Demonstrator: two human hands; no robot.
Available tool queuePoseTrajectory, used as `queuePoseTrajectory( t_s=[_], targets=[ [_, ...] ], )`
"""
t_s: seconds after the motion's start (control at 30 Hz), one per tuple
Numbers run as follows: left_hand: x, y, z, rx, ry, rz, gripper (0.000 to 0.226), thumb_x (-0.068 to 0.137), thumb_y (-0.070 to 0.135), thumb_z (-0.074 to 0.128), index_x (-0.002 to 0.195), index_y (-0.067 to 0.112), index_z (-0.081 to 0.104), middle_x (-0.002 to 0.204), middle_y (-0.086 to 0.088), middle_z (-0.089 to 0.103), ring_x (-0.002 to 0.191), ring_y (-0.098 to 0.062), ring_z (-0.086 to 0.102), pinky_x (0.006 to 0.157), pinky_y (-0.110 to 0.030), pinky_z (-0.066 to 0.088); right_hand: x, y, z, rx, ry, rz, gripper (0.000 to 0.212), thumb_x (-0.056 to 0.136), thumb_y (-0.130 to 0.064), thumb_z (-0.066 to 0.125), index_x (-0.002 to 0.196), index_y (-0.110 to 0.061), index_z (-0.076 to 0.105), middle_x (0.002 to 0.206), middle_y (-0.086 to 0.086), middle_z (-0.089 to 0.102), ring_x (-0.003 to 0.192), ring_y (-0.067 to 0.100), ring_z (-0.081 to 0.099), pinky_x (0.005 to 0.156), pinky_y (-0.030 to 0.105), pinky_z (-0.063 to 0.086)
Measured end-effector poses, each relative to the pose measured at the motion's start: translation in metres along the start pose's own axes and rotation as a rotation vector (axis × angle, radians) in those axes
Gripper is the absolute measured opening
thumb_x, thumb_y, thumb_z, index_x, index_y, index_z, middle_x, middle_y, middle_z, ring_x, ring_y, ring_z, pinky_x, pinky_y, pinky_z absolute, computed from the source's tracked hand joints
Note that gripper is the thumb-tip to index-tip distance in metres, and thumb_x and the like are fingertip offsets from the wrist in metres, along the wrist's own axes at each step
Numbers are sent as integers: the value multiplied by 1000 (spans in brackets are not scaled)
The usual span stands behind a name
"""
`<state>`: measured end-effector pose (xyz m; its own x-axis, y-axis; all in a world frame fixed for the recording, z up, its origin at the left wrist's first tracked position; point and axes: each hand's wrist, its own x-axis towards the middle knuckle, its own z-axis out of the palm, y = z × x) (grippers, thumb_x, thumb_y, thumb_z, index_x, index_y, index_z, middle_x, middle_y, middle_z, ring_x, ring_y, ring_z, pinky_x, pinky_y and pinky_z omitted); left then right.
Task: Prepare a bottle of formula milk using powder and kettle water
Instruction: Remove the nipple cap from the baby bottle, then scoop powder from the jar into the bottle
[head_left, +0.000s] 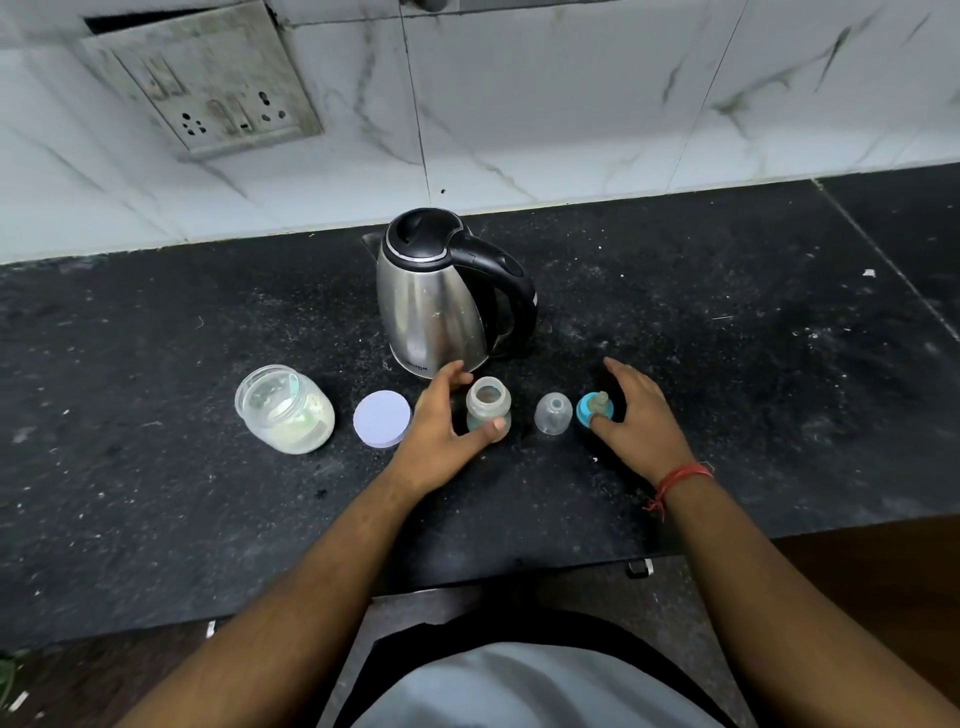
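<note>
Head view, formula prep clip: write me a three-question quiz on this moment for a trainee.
1. True or false: the powder jar has its lid on.
2. What stands directly behind the baby bottle?
A) wall socket B) kettle C) clear cap
3. Which hand is beside the blue teat ring?

Key:
1. False; the lid lies flat on the counter.
2. B, the kettle.
3. The right hand; the left hand is at the bottle.

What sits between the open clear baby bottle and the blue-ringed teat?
In the head view, a clear domed cap stands between the baby bottle and the blue-ringed teat.
</note>
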<state>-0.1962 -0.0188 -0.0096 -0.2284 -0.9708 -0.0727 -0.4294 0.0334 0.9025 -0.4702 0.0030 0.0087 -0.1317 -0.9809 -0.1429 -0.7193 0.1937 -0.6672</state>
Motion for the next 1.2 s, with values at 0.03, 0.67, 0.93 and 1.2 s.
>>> queuePoseTrajectory(
  t_s=[0.03, 0.67, 0.93, 1.2],
  targets=[
    [-2, 2, -1, 4, 17, 9, 93, 75, 66, 70, 151, 32, 30, 137, 17, 50, 135, -14, 48, 115, -38, 41, 0, -3, -2, 6, 27, -23, 74, 90, -17, 68, 156, -20, 34, 160, 4, 37, 152, 21, 24, 122, 33, 21],
    [-33, 40, -81, 78, 318, 308, 75, 92, 51, 58, 153, 12, 36, 154, 2, 43, 145, -15, 37, 119, -26, 28, -15, -152, 9, 170, 374, -578, 62, 81, -13, 66, 142, -7, 53, 153, 4, 49, 145, 21, 40, 122, 36, 30],
    [-57, 12, -137, 97, 443, 260, 73, 92, 51, 58, 152, 14, 37, 155, 2, 42, 144, -11, 39, 120, -35, 32, -9, -211, 71, 190, 106, -621, 61, 83, -21, 65, 142, -14, 53, 151, 0, 51, 141, 15, 44, 118, 32, 34],
    [-68, -32, -183, 111, 470, 87, 85, 85, 62, 65, 154, 23, 32, 157, 8, 38, 145, -11, 36, 118, -37, 35, 1, -244, 139, 104, -150, -496, 59, 89, -22, 70, 144, -20, 51, 151, -3, 50, 140, 15, 45, 115, 30, 36]
  ],
)
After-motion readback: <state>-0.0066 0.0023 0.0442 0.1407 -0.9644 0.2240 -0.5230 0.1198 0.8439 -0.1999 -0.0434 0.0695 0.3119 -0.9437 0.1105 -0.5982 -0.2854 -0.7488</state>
